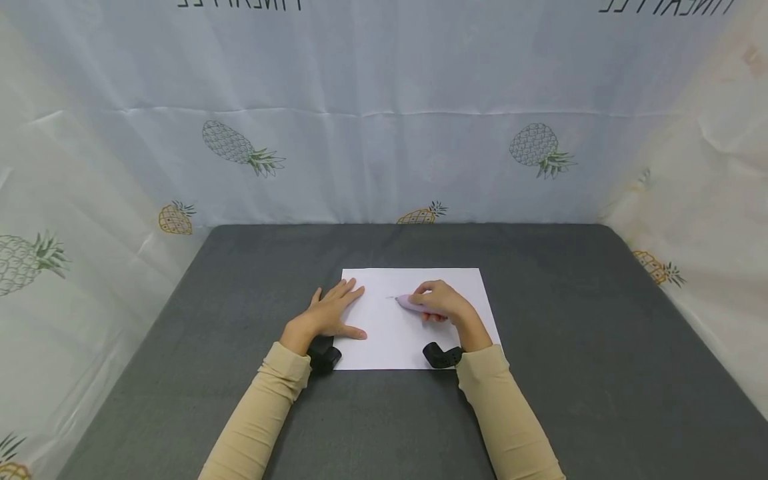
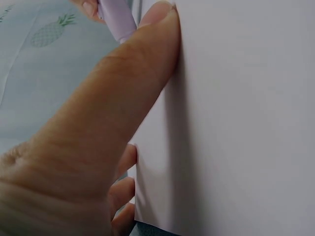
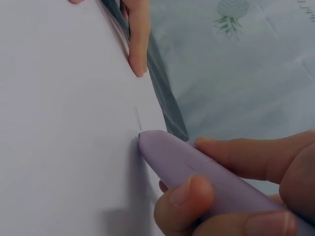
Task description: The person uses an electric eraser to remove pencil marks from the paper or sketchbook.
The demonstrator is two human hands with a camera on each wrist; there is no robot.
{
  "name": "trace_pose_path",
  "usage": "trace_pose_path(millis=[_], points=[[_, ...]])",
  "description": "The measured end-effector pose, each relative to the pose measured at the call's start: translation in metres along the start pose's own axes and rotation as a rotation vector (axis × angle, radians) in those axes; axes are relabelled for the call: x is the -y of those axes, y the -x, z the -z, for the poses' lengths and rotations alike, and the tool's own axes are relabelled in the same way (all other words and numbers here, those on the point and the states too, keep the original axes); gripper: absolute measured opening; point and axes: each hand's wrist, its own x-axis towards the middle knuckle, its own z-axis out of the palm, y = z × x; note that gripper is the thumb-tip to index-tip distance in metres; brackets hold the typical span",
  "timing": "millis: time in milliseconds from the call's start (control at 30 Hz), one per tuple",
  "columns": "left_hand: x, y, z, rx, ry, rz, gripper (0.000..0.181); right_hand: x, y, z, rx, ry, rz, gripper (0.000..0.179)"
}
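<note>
A white sheet of paper point(image 1: 378, 350) lies on the dark grey table. My left hand point(image 1: 329, 315) rests on its left side with fingers and thumb spread; the thumb point(image 2: 142, 54) touches the sheet in the left wrist view. In my right hand point(image 1: 449, 303) I grip a thick lilac pen-shaped tool point(image 3: 187, 167), tilted, its narrow end at the paper. Whether that tip touches cannot be made out. Just beyond the tip runs a short thin pencil-like line point(image 3: 138, 118). My fingers cover much of the tool's rear part.
A dark grey cloth-like surface point(image 1: 588, 373) spreads around the paper. Behind and beside the table hang pale curtains point(image 1: 372, 167) printed with pineapples. Black wrist-worn devices point(image 1: 441, 355) sit beneath both wrists, over the sheet's near edge.
</note>
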Motion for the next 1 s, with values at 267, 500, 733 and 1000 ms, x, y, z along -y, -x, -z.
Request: trace_pose_path(millis=[267,500,733,1000], points=[[0.0013,0.0005,-0.0004,-0.008,0.002,-0.002,0.099,0.0030,0.0037,0.0000,0.027,0.017,-0.007,0.028],[0.0015,-0.0002,-0.0011,-0.002,-0.005,-0.003,0.098,0.0065,0.0048,-0.0045,0.010,0.000,-0.008,0.024],[0.0016,-0.0014,-0.0017,0.001,0.001,-0.004,0.099,0.0065,0.0060,-0.0030,0.005,0.085,-0.034,0.042],[0.0013,-0.0013,-0.0002,-0.001,-0.001,0.001,0.099,0.0075,0.0069,-0.0065,0.009,0.067,-0.042,0.038]])
